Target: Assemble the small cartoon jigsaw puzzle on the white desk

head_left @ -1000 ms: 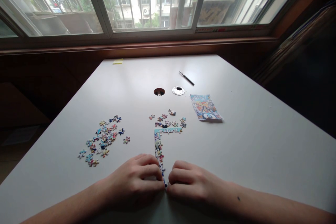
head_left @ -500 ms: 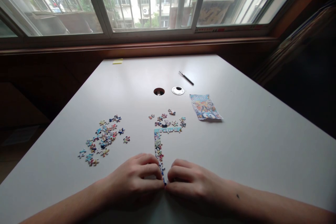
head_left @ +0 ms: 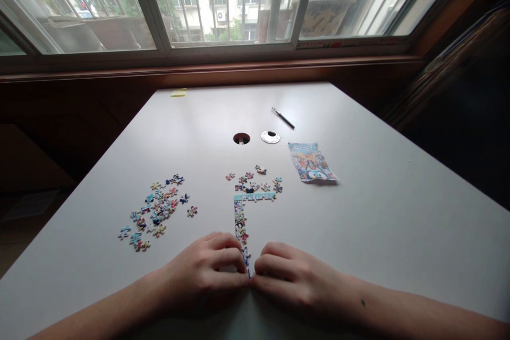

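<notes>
While both hands (head_left: 217, 263) (head_left: 283, 272) pinch its end, the knobbly puzzle border (head_left: 240, 220) turns squarely.

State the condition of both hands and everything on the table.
Puzzle: partly joined, L-shaped
Left hand: curled at puzzle's near end
Right hand: curled there too
Left pieces: loose, scattered
Far pieces: loose, scattered
Sheet: picture side up
Pen: lying flat
Hole: uncovered
Cover: off, beside hole
Note: lying flat

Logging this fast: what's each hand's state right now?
Left hand: closed at the near end of the puzzle strip; any grip hidden.
Right hand: closed at the same end; whether it holds anything can't be told.
</notes>
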A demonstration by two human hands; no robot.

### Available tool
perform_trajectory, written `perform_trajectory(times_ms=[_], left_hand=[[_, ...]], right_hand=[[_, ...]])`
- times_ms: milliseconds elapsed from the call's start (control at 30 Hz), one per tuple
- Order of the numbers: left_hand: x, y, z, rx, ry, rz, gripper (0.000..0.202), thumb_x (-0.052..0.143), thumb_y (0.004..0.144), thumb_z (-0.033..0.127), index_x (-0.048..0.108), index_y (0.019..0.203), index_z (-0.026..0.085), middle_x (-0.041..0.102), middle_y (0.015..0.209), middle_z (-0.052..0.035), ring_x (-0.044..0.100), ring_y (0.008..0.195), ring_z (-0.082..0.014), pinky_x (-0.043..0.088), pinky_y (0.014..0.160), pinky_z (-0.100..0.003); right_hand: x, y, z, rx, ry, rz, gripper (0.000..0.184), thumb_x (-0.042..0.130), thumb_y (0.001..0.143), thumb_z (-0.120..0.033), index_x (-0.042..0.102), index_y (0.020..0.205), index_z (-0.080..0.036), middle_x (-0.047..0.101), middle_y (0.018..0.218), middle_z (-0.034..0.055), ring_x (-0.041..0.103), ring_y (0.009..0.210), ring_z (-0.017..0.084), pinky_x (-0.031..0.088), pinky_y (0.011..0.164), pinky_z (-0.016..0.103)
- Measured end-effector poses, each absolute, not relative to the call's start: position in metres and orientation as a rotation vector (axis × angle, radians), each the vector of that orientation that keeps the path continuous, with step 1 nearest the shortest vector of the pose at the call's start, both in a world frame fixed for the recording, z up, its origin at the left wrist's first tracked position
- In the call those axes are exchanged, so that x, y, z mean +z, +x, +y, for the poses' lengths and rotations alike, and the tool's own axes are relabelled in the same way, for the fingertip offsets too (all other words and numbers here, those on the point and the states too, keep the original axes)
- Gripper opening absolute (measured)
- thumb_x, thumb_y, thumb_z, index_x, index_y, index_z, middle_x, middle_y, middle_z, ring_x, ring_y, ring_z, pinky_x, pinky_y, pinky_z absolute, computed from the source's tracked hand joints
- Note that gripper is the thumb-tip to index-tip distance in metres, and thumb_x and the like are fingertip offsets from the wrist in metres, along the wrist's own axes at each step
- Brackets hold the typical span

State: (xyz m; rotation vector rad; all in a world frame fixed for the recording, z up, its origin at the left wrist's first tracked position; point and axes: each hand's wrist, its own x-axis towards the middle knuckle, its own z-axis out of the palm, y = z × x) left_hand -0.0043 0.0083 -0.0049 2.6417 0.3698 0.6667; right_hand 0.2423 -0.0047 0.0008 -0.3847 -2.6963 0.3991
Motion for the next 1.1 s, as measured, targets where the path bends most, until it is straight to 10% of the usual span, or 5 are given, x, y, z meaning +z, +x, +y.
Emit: perform_trajectory(times_ms=[1100], left_hand=[[-0.005, -0.005, 0.007, 0.639, 2.66, 0.394, 0.016, 0.059, 0.085, 0.013, 0.063, 0.101, 0.018, 0.068, 0.096, -0.0071, 0.055, 0.095, -0.0225, 0.048, 0.081, -0.037]], right_hand=[[0.003, 0.243, -0.01, 0.136, -0.485, -2.782, 0.009, 0.051, 0.091, -0.014, 0.059, 0.089, -0.016, 0.055, 0.068, 0.0016, 0.041, 0.061, 0.016, 0.025, 0.058, 0.033]])
